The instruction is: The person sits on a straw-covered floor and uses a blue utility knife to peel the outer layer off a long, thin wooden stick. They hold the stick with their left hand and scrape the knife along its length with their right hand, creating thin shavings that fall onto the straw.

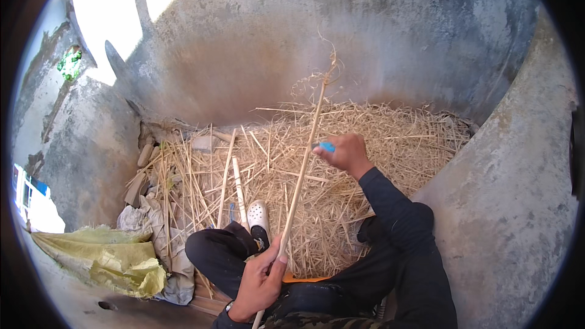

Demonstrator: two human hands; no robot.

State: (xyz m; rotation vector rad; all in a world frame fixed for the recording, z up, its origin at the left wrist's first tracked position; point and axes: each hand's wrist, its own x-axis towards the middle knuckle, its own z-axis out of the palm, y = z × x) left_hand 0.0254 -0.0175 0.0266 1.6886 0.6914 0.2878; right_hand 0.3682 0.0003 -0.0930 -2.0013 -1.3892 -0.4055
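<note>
My left hand [261, 283], low in the middle, is closed around a long pale bamboo strip [303, 170]. The strip slants up and away from me, and thin curled shavings [329, 73] cling to its far end. My right hand [349, 155] is closed on a blue-handled tool [327, 146], held against or just beside the strip's right side about midway along. The tool's working end is too small to make out. The strip's near end passes below my left hand to the lower edge.
A thick bed of shavings [402, 140] covers the floor. Loose strips [224, 186] and a thicker pale stick [237, 183] lie to the left, near my white clog [258, 214]. A yellow sack [116, 259] rests at the lower left. Concrete walls [341, 42] surround me.
</note>
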